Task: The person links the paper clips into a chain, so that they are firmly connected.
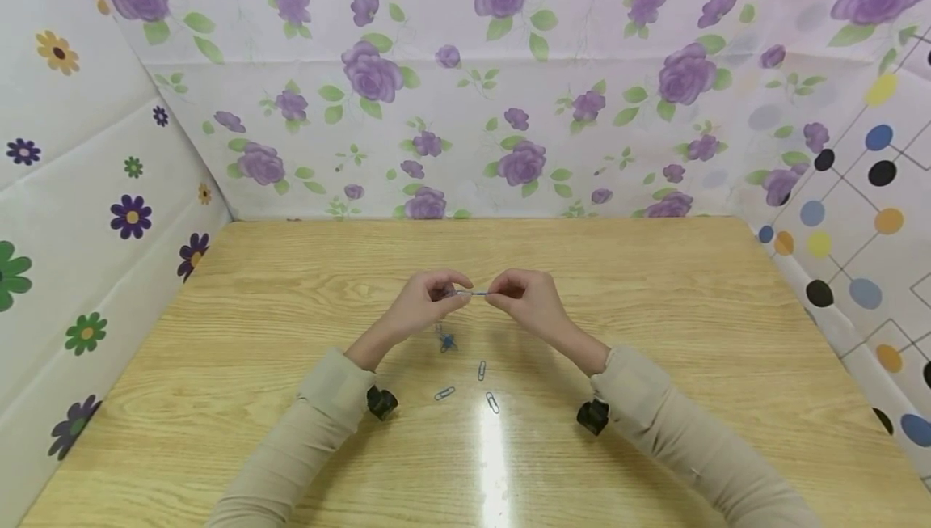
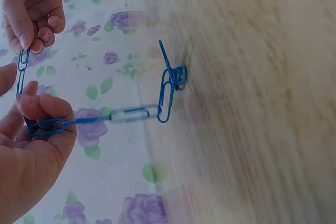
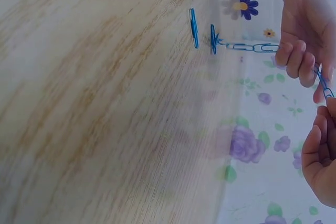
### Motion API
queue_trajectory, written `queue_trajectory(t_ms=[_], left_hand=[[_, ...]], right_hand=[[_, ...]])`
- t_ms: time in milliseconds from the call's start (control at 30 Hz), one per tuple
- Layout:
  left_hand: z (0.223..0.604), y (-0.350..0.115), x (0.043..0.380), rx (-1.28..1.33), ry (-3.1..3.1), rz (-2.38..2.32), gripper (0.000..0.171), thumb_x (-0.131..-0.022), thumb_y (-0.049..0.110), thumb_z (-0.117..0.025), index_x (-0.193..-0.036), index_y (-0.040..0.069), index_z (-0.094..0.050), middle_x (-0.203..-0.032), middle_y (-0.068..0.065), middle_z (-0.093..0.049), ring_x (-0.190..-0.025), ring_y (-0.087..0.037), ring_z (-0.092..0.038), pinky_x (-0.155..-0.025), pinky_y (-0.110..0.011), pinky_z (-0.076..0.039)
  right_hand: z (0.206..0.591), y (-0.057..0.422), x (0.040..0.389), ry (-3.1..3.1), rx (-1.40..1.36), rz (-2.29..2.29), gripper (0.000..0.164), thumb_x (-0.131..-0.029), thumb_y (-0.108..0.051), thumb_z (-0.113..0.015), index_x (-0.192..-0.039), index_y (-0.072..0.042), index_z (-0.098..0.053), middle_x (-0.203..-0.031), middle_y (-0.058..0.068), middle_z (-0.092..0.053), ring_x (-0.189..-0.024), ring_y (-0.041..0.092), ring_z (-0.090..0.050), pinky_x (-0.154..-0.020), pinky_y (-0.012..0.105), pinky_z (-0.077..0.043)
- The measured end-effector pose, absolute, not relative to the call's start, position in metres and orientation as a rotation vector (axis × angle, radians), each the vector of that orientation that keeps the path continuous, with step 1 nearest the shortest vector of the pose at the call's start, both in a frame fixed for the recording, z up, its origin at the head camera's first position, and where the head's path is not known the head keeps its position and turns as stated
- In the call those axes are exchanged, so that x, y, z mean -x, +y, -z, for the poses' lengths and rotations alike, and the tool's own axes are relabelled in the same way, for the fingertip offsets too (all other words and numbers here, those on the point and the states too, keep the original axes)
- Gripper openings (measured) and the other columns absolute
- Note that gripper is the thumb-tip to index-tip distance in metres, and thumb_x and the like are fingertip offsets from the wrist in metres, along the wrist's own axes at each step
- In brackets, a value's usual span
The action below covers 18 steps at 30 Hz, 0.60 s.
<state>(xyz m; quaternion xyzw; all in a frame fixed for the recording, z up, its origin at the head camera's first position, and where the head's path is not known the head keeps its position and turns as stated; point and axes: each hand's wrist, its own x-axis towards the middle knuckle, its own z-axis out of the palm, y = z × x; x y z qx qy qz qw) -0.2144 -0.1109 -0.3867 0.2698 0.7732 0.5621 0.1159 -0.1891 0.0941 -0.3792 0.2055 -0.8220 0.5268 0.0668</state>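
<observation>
A chain of blue paper clips (image 2: 126,114) runs through my left hand (image 1: 420,303), its tail hanging down to a small bunch (image 1: 448,341) at the tabletop. Thumb and fingers of that hand pinch the chain, and part of it is hidden in the palm. Opposite, my right hand (image 1: 537,306) pinches the end of a paper clip (image 2: 24,56) between thumb and index finger. Linked clips (image 3: 324,83) span the short gap between both hands, stretched nearly straight above the table.
Three loose paper clips lie on the wooden table (image 1: 655,293) nearer the body: one upper (image 1: 482,370), one left (image 1: 444,393), one lower (image 1: 492,403). Flowered sheets (image 1: 451,107) stand behind and at the left, a dotted sheet (image 1: 865,213) at the right.
</observation>
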Motion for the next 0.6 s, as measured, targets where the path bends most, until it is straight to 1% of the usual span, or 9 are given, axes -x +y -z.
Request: queue_trajectory(t_ms=[100, 200, 333, 600], left_hand=[[0.377, -0.108, 0.207, -0.839, 2.322, -1.582, 0.022, -0.09, 0.009, -0.057, -0.107, -0.004, -0.062, -0.057, -0.004, -0.044, -0.048, -0.01, -0.034, -0.046, -0.022, -0.031], [0.367, -0.105, 0.199, -0.858, 2.328, -1.573, 0.018, -0.089, 0.006, -0.057, -0.101, -0.005, -0.064, -0.052, 0.001, -0.037, -0.045, -0.009, -0.029, -0.046, -0.021, -0.028], [0.364, -0.104, 0.196, -0.87, 2.352, -1.58, 0.014, -0.089, 0.005, -0.057, -0.096, -0.005, -0.065, -0.052, 0.001, -0.036, -0.046, -0.009, -0.028, -0.046, -0.021, -0.027], [0.363, -0.105, 0.196, -0.925, 2.359, -1.607, 0.013, -0.089, 0.002, -0.056, -0.093, -0.006, -0.066, -0.055, 0.0, -0.042, -0.047, -0.008, -0.032, -0.047, -0.02, -0.028]], right_hand=[[0.376, 0.094, 0.188, -2.488, -0.63, -1.581, 0.004, -0.079, 0.003, -0.066, -0.079, 0.007, -0.065, -0.075, 0.017, -0.064, -0.061, 0.028, -0.058, -0.054, 0.02, -0.044], [0.378, 0.095, 0.187, -2.498, -0.644, -1.565, 0.004, -0.08, 0.0, -0.067, -0.079, 0.005, -0.066, -0.072, 0.013, -0.064, -0.057, 0.022, -0.055, -0.051, 0.02, -0.042], [0.383, 0.098, 0.19, -2.505, -0.661, -1.555, 0.004, -0.08, -0.003, -0.068, -0.079, 0.001, -0.068, -0.071, 0.007, -0.065, -0.056, 0.015, -0.054, -0.051, 0.022, -0.044], [0.385, 0.103, 0.191, -2.539, -0.661, -1.526, 0.005, -0.081, -0.006, -0.068, -0.081, -0.002, -0.069, -0.073, 0.002, -0.065, -0.063, 0.013, -0.057, -0.058, 0.026, -0.049]])
